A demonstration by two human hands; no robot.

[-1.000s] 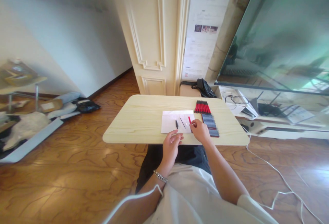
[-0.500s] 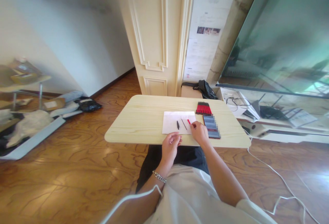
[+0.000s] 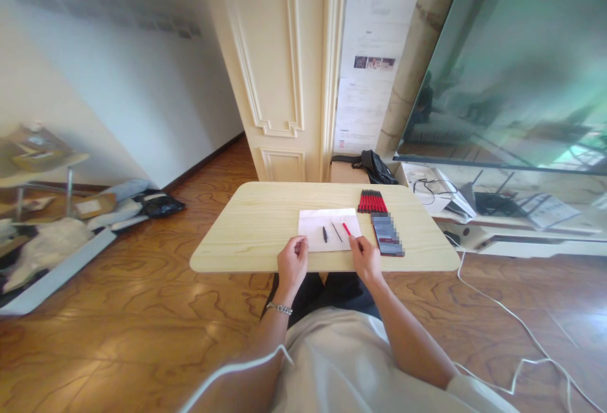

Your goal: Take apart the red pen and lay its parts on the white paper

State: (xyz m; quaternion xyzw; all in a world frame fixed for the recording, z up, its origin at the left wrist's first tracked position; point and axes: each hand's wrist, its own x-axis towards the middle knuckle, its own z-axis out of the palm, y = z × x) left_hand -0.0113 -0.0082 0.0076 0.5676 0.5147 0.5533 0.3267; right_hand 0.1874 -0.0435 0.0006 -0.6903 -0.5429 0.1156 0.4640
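A white sheet of paper [image 3: 315, 220] lies on the light wooden table with pen parts on it: a short black piece [image 3: 325, 234], a thin dark refill [image 3: 337, 232] and a red pen barrel [image 3: 346, 229]. My left hand [image 3: 293, 262] is closed at the paper's left edge, thumb and fingers pinched on it. My right hand [image 3: 366, 258] is closed at the right edge, fingertips just below the red barrel. Whether they touch the barrel is hard to see. A phone [image 3: 387, 234] with a blurred-out screen lies right of my right hand.
Several red pens with black ends [image 3: 372, 202] lie in a row behind the phone. The table [image 3: 237, 236] has rounded corners. Beyond it are a black bag [image 3: 377, 166] and a white cabinet [image 3: 516, 245]. A white cable [image 3: 502, 312] trails over the floor at right.
My left hand has moved left, from below the paper's middle to its left edge. My right hand has drawn back slightly towards me. The pen parts keep their places on the paper.
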